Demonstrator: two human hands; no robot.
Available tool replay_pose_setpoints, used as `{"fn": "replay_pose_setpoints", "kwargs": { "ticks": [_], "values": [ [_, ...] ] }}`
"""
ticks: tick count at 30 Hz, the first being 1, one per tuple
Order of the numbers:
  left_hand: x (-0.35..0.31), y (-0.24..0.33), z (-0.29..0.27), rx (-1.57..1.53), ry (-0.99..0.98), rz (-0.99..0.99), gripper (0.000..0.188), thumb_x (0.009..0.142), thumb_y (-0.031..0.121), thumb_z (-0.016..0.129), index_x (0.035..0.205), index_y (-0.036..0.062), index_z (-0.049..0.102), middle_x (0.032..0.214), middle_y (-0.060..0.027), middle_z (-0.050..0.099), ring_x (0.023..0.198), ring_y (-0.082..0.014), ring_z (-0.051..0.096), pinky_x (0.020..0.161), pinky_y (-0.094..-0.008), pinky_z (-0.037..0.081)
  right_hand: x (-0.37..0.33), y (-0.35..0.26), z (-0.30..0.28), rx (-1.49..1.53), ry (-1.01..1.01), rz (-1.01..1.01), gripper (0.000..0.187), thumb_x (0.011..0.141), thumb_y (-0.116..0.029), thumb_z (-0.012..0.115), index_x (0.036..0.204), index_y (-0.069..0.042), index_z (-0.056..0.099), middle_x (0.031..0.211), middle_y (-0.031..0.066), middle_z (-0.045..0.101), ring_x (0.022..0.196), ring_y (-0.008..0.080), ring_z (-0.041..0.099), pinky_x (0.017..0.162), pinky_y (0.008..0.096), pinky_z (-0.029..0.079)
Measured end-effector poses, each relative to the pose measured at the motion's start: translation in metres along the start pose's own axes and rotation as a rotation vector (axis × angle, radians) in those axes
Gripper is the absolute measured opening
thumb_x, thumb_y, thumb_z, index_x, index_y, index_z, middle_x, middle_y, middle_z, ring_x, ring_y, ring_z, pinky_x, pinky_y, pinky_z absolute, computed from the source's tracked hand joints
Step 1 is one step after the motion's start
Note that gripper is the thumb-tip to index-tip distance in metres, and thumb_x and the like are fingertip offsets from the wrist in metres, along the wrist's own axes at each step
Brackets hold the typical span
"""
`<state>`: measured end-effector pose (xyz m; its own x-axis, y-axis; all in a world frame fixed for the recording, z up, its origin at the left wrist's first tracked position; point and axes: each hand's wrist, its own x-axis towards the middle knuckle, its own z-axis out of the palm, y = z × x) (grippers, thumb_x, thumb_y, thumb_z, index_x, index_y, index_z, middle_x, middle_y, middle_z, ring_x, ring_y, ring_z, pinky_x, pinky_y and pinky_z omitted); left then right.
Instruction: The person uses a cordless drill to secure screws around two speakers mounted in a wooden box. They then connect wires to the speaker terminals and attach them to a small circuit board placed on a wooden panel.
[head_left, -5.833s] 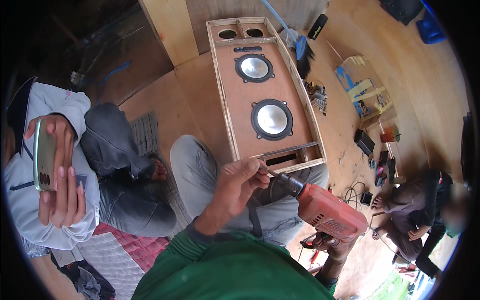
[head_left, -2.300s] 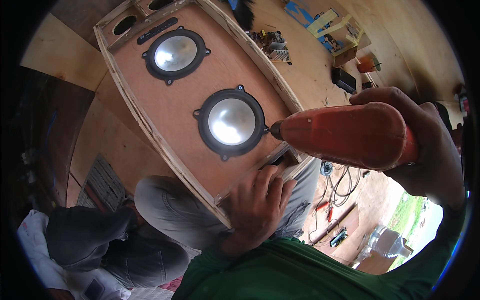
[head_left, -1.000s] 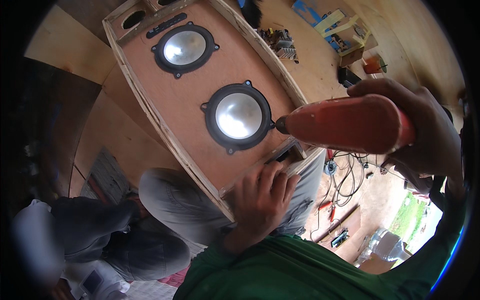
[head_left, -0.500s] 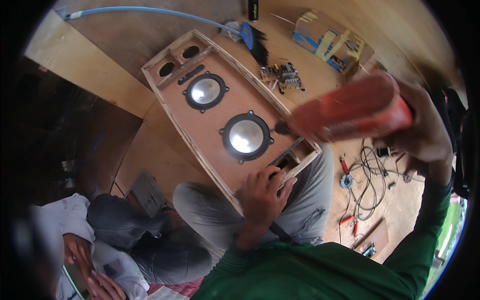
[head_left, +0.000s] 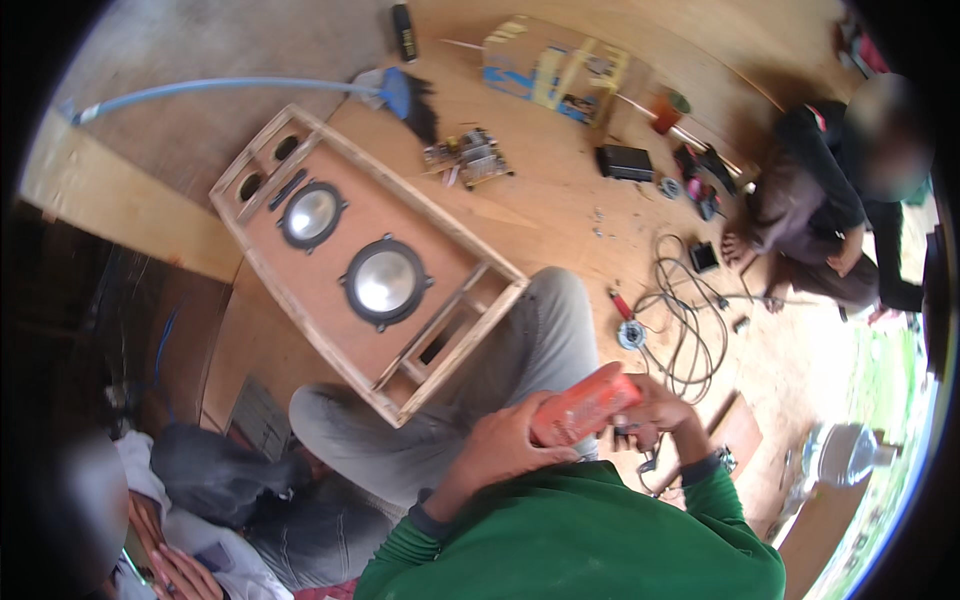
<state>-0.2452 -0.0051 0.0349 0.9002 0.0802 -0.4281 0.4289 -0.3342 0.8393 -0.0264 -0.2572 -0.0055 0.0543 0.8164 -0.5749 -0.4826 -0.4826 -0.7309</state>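
Observation:
Close to my body I hold a red power drill (head_left: 585, 405). My left hand (head_left: 498, 442) is wrapped around its left side. My right hand (head_left: 658, 410) is closed at the opposite end, next to a dark part mostly hidden by the fingers. Beyond my hands, a wooden speaker cabinet (head_left: 290, 268) lies tilted across my lap, its near end by my knees. Two round speaker drivers with silvery centres, a larger one (head_left: 386, 282) and a smaller one (head_left: 311, 215), are set in its panel. Neither hand touches the cabinet.
A circuit board (head_left: 470, 160), a broom (head_left: 408, 100) and a taped cardboard box (head_left: 550, 75) are beyond the cabinet. Tangled cable (head_left: 690, 330) and a solder reel (head_left: 631, 334) lie to the right. One person (head_left: 810, 210) sits at far right, another (head_left: 190, 520) at lower left.
The drill has moved from above the cabinet down to my lap. My left hand has left the cabinet's near end and now grips the drill. The view has shifted right.

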Motion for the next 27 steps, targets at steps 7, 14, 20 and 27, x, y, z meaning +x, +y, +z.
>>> {"fn": "replay_pose_setpoints", "kwargs": {
  "ticks": [7,14,20,27],
  "values": [
    [0.014,-0.066,0.023,-0.087,-0.063,-0.175,0.087,0.074,0.06,0.097,0.141,0.0097,0.074,0.118,-0.0201,0.082,0.114,-0.0362,0.08,0.1,-0.0441,0.06,0.049,0.037,-0.046,-0.357,0.027,0.049,0.043,0.101,-0.018,0.072,0.14,0.0,0.069,0.104,0.0147,0.084,0.097,0.0225,0.082,0.084,0.036,0.066],
    [0.015,-0.089,0.036,0.05,-0.064,-0.09,0.086,0.08,0.061,0.091,0.147,0.0121,0.067,0.124,-0.0221,0.079,0.115,-0.044,0.076,0.1,-0.0522,0.059,0.212,0.019,-0.236,-0.994,1.158,-0.492,0.02,0.097,-0.004,0.069,0.115,-0.005,0.078,0.105,0.019,0.08,0.1,0.0427,0.077,0.086,0.0489,0.062],
    [-0.014,-0.091,0.067,0.172,0.084,-0.126,0.087,0.094,0.055,0.082,0.161,0.0068,0.053,0.134,-0.0248,0.07,0.127,-0.0455,0.067,0.106,-0.0525,0.056,0.291,0.024,-0.29,-1.303,1.198,-0.255,0.017,0.096,0.0,0.068,0.109,-0.003,0.078,0.118,0.0206,0.071,0.116,0.0422,0.069,0.095,0.0512,0.059],
    [-0.021,-0.104,0.083,0.166,0.219,-0.06,0.075,0.102,0.053,0.074,0.155,0.0019,0.06,0.134,-0.0234,0.07,0.125,-0.0432,0.068,0.106,-0.0519,0.056,0.306,0.028,-0.327,-1.364,1.249,-0.245,0.013,0.096,0.003,0.062,0.106,0.005,0.069,0.104,0.0288,0.072,0.097,0.0475,0.076,0.084,0.0564,0.063]
  ]
}}
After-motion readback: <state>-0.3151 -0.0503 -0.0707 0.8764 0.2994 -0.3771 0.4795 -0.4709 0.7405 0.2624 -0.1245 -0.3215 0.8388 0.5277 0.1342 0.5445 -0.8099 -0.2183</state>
